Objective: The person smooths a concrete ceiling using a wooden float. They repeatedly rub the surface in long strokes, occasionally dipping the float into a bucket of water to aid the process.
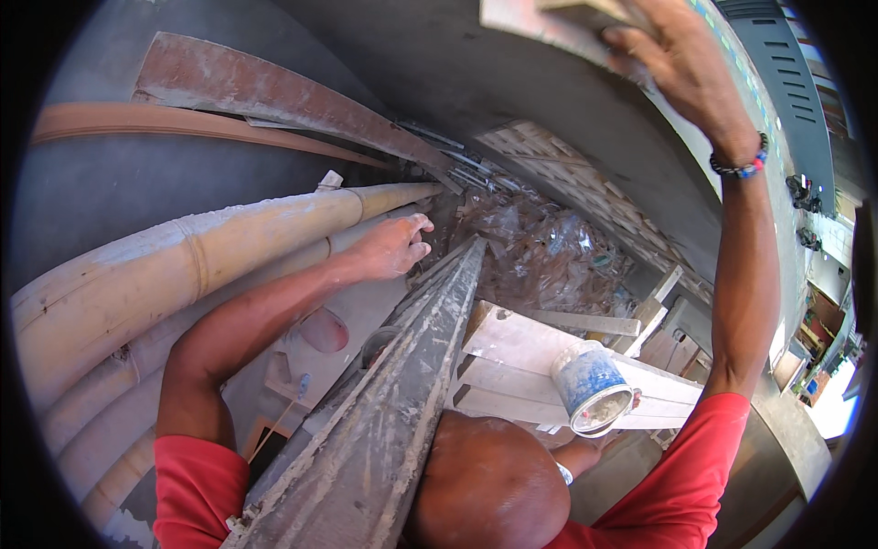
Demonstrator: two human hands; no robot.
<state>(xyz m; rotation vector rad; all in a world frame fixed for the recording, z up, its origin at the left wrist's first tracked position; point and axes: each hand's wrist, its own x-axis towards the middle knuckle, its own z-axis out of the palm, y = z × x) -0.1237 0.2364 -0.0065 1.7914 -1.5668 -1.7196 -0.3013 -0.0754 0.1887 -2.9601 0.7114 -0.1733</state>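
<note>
The right hand point(679, 69) holds a flat board point(526, 20) with a pale edge. Its fingers bend around the near end of the board, so the grip is closed on it, though the hand is a bit blurry. The board is over the big grey wall point(402, 46), near the wall's right edge. I cannot tell if the two touch.

The left hand point(393, 247) is empty. Its fingers bend a little, with small gaps, and let go of everything. It is near the far end of the fat yellow bamboo pole point(187, 252) and the far tip of the long grey beam point(389, 393).

A blue and white bucket point(587, 389) is over the left part of the white planks point(512, 366). Crumpled clear plastic point(549, 247) lies past the beam's tip.
</note>
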